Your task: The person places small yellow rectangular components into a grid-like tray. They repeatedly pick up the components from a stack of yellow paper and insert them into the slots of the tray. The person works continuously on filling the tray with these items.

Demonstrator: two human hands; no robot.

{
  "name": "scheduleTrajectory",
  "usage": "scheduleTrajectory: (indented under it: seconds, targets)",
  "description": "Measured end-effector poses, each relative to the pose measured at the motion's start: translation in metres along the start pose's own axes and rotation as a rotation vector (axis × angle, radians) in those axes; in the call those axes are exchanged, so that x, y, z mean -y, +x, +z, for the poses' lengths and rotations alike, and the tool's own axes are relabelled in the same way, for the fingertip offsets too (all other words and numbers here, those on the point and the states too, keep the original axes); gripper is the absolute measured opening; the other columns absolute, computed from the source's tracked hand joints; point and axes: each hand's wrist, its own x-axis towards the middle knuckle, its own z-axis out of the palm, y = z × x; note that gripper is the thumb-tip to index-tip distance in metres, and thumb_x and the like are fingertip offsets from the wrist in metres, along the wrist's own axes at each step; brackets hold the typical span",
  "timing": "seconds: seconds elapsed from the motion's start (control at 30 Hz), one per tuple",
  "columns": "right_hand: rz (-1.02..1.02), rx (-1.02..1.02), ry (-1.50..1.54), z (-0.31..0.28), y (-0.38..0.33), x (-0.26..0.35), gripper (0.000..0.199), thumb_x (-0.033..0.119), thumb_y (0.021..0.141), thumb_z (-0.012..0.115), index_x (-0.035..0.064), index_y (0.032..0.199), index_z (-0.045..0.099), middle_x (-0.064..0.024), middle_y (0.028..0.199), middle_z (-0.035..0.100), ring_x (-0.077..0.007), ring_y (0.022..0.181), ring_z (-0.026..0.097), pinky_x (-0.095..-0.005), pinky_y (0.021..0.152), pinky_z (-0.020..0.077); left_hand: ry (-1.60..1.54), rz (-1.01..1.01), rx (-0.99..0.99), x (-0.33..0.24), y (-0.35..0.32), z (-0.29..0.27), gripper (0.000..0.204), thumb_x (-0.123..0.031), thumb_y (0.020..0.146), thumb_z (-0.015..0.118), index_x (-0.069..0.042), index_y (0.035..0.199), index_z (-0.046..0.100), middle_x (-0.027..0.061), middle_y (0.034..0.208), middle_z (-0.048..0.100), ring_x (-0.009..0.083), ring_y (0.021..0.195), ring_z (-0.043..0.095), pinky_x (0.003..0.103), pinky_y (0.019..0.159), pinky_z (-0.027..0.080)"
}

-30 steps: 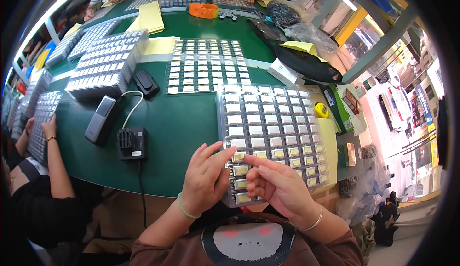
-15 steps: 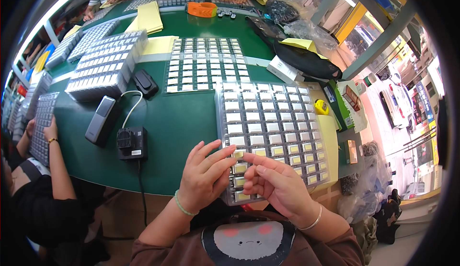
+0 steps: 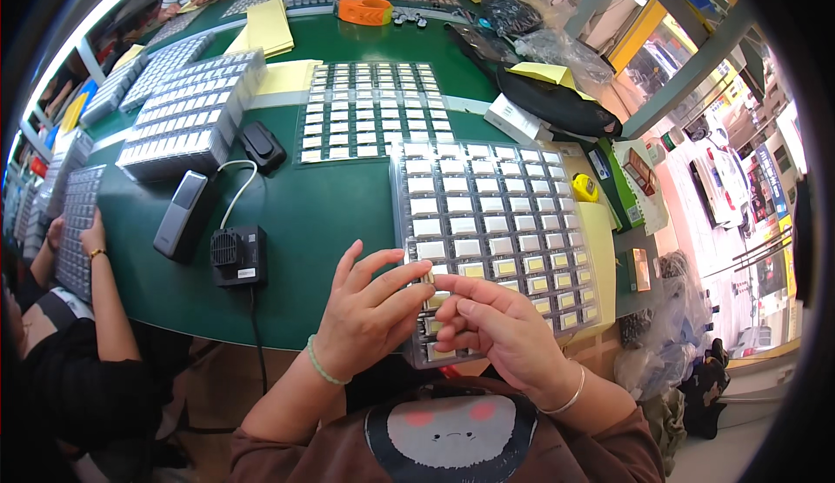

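A clear compartment tray (image 3: 496, 213) full of small square parts lies on the green table in front of me. My left hand (image 3: 365, 313) and my right hand (image 3: 491, 326) meet over the tray's near left edge. Between their fingertips they pinch one small pale part (image 3: 428, 279) together. My left wrist wears a green bead bracelet, my right wrist a thin bangle. The tray's nearest cells are hidden under my hands.
A second flat tray (image 3: 370, 113) lies behind the first; stacked trays (image 3: 187, 118) stand at the left. A small black fan unit (image 3: 237, 255), a grey handheld device (image 3: 181, 213) and a black pouch (image 3: 261, 146) lie left of my hands. Another person's arm (image 3: 100, 266) rests at the left edge.
Both hands stayed at the tray's near edge; the fingers shifted slightly and now close together on one small part.
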Motion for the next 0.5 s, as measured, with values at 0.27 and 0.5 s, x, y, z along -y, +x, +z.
scheduleTrajectory:
  seconds: [0.27,0.5]
  targets:
    - [-0.038,0.010,0.123,-0.0015,0.0010,-0.0025,0.042,0.010,0.108,0.047,-0.0051,0.147,0.048,-0.0055,0.106,0.064,-0.0157,0.096,0.069,-0.0374,0.095,0.0608,-0.110,-0.038,-0.015,-0.0026,-0.0001,-0.0002,0.022,-0.008,0.086,0.072,-0.014,0.107,0.076,0.0034,0.130,0.071,0.0288,0.126,0.062,0.055,0.117,0.038]
    - [-0.048,0.065,0.251,-0.0084,0.0027,-0.0072,0.042,0.007,0.108,0.046,-0.0075,0.148,0.045,-0.0065,0.108,0.067,-0.0153,0.097,0.069,-0.0369,0.093,0.0612,-0.317,-0.043,-0.100,-0.0009,0.0000,0.0026,0.022,0.004,0.084,0.064,-0.004,0.101,0.075,0.0180,0.129,0.071,0.0410,0.130,0.062,0.049,0.110,0.049]
